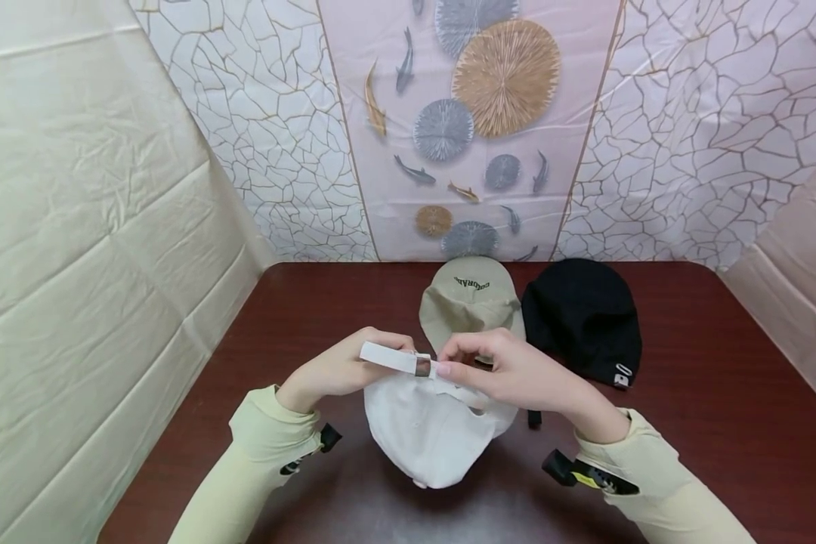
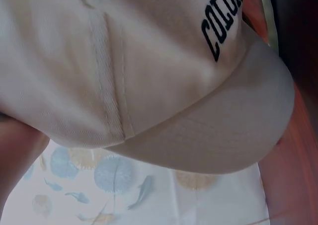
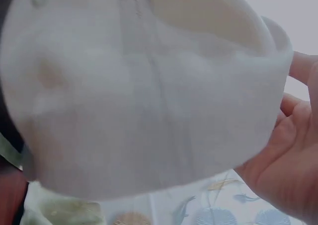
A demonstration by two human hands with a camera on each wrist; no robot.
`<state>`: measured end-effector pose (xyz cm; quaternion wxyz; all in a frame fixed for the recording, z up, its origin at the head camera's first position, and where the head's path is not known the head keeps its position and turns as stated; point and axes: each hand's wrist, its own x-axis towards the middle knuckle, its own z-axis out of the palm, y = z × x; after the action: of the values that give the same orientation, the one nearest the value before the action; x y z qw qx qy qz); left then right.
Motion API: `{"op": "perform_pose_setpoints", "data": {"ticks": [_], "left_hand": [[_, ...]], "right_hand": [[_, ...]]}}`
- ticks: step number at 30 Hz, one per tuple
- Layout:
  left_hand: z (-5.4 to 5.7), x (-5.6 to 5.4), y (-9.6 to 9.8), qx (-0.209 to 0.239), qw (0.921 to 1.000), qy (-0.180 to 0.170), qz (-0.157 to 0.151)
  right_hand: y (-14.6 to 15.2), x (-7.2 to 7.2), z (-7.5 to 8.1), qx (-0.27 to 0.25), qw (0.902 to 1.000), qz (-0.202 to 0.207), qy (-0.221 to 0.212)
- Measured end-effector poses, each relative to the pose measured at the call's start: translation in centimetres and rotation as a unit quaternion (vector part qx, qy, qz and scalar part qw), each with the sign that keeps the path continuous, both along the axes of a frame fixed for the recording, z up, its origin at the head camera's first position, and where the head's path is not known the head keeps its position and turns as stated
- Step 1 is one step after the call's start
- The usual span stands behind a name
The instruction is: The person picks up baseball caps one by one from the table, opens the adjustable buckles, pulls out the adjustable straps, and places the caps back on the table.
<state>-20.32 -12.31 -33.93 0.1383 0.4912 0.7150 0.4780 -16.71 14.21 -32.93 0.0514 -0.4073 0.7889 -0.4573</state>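
Observation:
A white baseball cap is held up above the table by both hands, its back opening and strap turned upward. My left hand grips the cap at its left side, beside the white strap and its small metal buckle. Thumb and fingers of my right hand pinch the strap just right of the buckle. Dark lettering and a curved brim show on the cap in the left wrist view. The right wrist view has the cap's crown close up, with right-hand fingers at its edge.
Behind the hands, a beige cap with dark lettering lies at the table's far side. A black cap lies right beside it. The dark red table meets a patterned cloth wall at its back edge.

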Motion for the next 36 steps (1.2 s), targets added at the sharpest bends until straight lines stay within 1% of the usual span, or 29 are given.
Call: {"op": "perform_pose_setpoints", "data": {"ticks": [3,6,8,14,17,21,25,28,30,32,34,36], "left_hand": [[-0.1,-0.1,-0.4,-0.003,1.0,0.007,-0.002],[-0.2,-0.2,-0.8,-0.008,0.9998,0.012,-0.012],[-0.2,-0.2,-1.0,-0.005,0.9997,0.012,-0.02],[-0.5,-0.4,-1.7,0.007,0.9994,0.014,-0.032],[-0.6,-0.5,-1.9,-0.001,0.9989,0.028,-0.038],[-0.6,-0.5,-2.0,-0.014,0.9981,0.048,-0.036],[-0.4,-0.3,-2.0,-0.031,0.9977,0.057,-0.021],[-0.3,0.0,-2.2,-0.054,0.9967,0.06,-0.006],[-0.4,0.1,-2.5,-0.074,0.9958,0.055,-0.001],[-0.6,0.3,-3.1,-0.094,0.9938,0.059,0.003],[-0.9,0.5,-3.8,-0.11,0.9919,0.064,0.002],[-1.1,0.7,-4.4,-0.116,0.9905,0.074,-0.002]], "right_hand": [[0.1,0.1,-0.2,0.001,0.9999,0.012,-0.003],[0.2,0.1,-0.4,0.003,0.9999,0.016,0.005],[0.5,0.2,-0.5,0.009,0.9999,0.012,0.007],[1.6,0.3,-1.0,0.033,0.9994,-0.006,0.008],[1.9,0.5,-1.2,0.038,0.9992,-0.004,0.015],[2.0,0.7,-1.3,0.037,0.999,0.002,0.026],[2.1,0.9,-1.5,0.032,0.9986,0.006,0.042],[2.3,1.0,-1.6,0.028,0.9982,0.011,0.052],[2.5,1.1,-1.8,0.028,0.9983,0.013,0.048],[2.9,1.2,-2.1,0.031,0.9985,0.011,0.043],[3.4,1.3,-2.4,0.038,0.9987,0.005,0.033],[4.0,1.4,-2.6,0.047,0.9985,0.0,0.028]]}}
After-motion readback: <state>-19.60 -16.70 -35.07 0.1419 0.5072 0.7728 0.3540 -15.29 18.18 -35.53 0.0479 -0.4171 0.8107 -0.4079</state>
